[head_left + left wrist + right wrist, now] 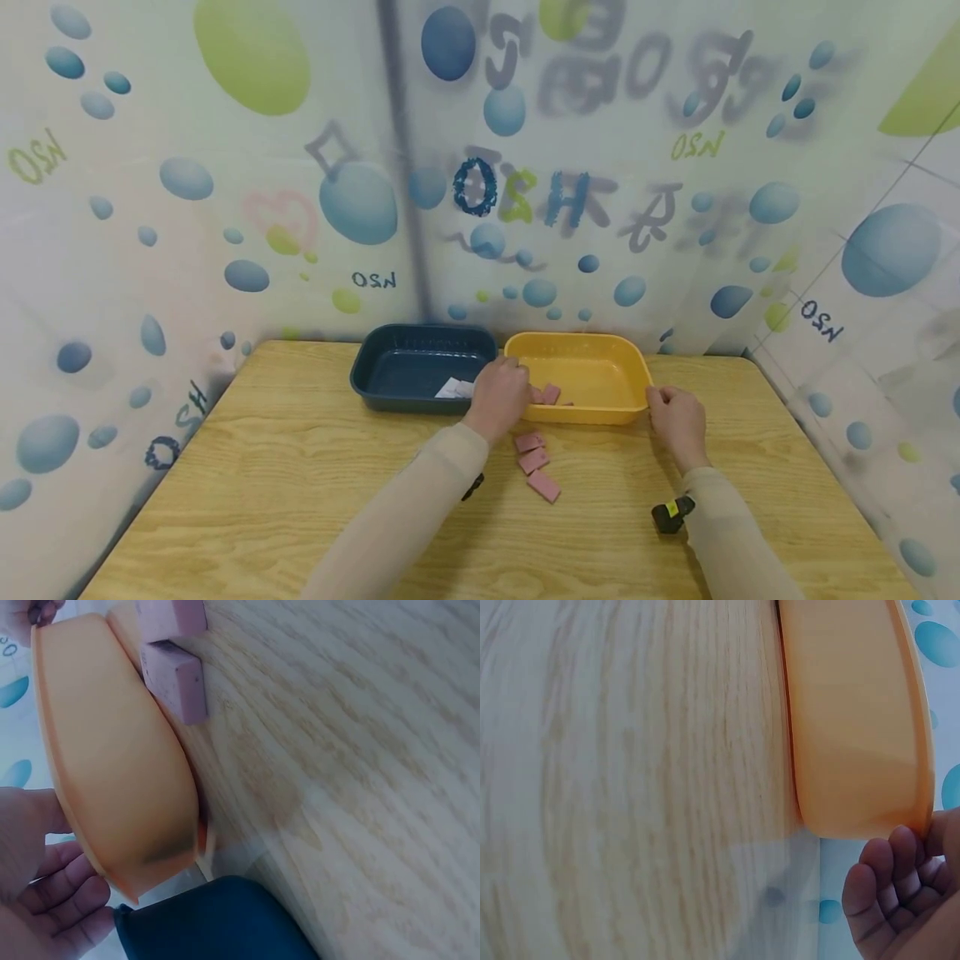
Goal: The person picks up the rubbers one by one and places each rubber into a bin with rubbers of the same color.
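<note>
The yellow plastic tray (600, 416) stands at the back of the wooden table. My left hand (501, 398) grips its rim at the left end, fingers curled below the edge in the left wrist view. At the right end my right hand (678, 421) pinches the rim between thumb and fingers (881, 859). Inside the tray, near its front wall, lie a few small pink rectangular blocks (551, 394), partly hidden by my left hand. More pink blocks (543, 486) lie in a short row on the table in front of the tray.
A dark blue tray (363, 392) sits close on the left of the yellow one, with white pieces (453, 387) in its right front corner. Patterned white curtains (360, 275) hang right behind the table's back edge and along both sides.
</note>
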Demonstrator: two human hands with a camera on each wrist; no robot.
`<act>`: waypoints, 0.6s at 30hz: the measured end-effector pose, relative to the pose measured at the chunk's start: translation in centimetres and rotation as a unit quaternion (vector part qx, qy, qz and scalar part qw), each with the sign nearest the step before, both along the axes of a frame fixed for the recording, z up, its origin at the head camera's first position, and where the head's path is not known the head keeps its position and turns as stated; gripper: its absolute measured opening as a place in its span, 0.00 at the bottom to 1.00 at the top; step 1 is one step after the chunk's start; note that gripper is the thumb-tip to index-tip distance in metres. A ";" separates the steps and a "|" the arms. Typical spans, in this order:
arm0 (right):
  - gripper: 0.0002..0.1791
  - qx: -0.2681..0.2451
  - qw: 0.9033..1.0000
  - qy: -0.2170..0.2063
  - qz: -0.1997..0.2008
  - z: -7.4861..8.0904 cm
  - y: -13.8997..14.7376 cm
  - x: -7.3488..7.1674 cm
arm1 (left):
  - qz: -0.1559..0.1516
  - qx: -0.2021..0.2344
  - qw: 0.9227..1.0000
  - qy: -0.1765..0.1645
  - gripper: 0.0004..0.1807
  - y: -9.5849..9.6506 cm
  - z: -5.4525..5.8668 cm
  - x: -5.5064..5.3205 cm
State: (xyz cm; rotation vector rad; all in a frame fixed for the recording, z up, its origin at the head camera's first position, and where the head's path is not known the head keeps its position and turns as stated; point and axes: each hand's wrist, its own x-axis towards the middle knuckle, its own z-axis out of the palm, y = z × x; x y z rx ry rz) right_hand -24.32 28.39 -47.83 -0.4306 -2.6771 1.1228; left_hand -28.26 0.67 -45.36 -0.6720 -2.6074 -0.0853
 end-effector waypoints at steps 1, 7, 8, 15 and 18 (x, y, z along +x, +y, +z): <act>0.24 -0.001 1.000 0.000 -0.001 0.0 0.0 0.0 | -0.003 0.015 1.000 -0.007 0.11 -0.1 0.0 0.1; 0.24 0.002 1.000 0.007 -0.006 -0.1 0.0 -0.2 | -0.024 0.073 0.997 -0.026 0.15 -0.7 0.3 0.9; 0.24 0.003 1.000 0.009 -0.007 -0.1 0.0 -0.2 | -0.028 0.077 0.996 -0.025 0.15 -0.7 0.3 1.0; 0.24 0.008 1.000 0.014 -0.005 -0.1 -0.1 -0.1 | -0.064 0.099 0.993 0.023 0.16 -1.3 -0.1 1.7; 0.24 0.007 1.000 0.016 -0.006 0.0 -0.1 -0.1 | -0.086 0.111 0.989 0.050 0.13 -1.7 -0.5 2.1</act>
